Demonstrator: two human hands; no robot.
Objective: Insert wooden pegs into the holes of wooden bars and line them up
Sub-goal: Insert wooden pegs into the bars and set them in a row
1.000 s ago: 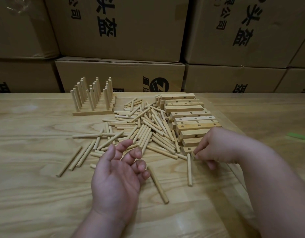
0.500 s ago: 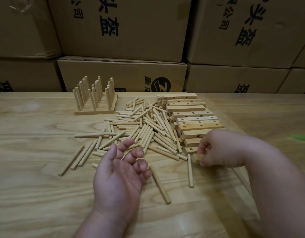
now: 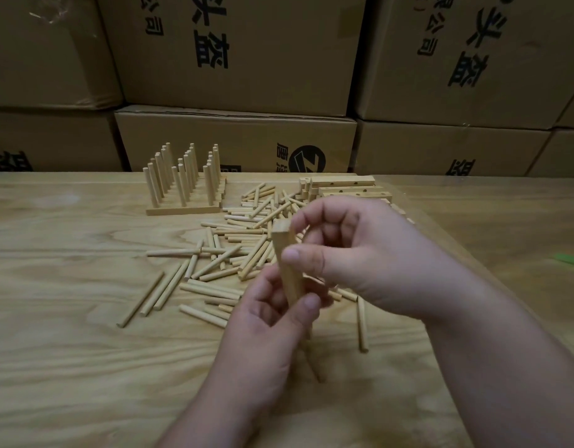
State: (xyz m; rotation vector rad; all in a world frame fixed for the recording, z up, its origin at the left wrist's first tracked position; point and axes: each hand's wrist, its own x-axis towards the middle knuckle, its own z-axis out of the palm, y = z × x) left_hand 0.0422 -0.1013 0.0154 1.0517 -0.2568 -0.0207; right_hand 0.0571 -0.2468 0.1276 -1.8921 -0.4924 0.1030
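Observation:
A pale wooden bar (image 3: 287, 263) stands nearly upright in the air above the table, held by both hands. My left hand (image 3: 272, 321) grips its lower end. My right hand (image 3: 353, 253) pinches its upper half between thumb and fingers. Behind the hands lies a heap of loose wooden pegs (image 3: 240, 250). A row of bars with holes (image 3: 347, 189) lies at the back right, partly hidden by my right hand. Several bars with upright pegs (image 3: 185, 185) stand lined up at the back left.
The wooden table (image 3: 69, 367) runs wide to the left and front. A single peg (image 3: 362, 324) lies near my right wrist. Stacked cardboard boxes (image 3: 237, 137) wall off the back edge. A green object (image 3: 570, 258) lies at the far right.
My right hand picked a bar from the near end of the row and lifted it toward the middle. My left hand, earlier resting open on the table, rose and took hold of the bar's lower end.

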